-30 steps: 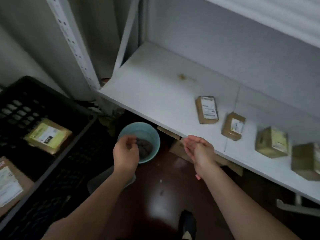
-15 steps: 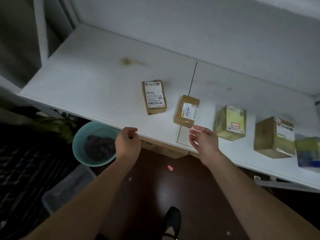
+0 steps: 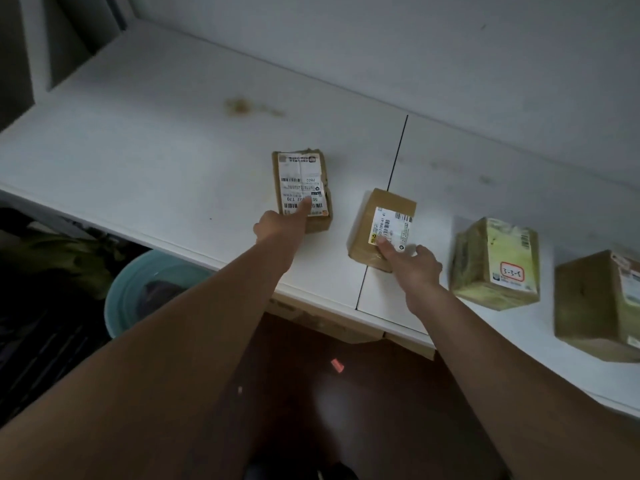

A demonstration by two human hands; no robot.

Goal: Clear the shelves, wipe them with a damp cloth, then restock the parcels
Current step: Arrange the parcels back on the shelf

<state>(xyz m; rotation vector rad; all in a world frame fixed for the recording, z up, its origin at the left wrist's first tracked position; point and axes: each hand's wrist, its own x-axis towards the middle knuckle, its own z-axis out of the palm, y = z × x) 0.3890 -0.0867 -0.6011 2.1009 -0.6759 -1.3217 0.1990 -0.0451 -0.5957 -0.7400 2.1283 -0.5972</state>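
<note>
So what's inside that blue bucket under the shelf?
A dark, crumpled cloth lies in the bucket. The left forearm and the shelf edge cover part of the bucket, so any water cannot be seen.
</note>
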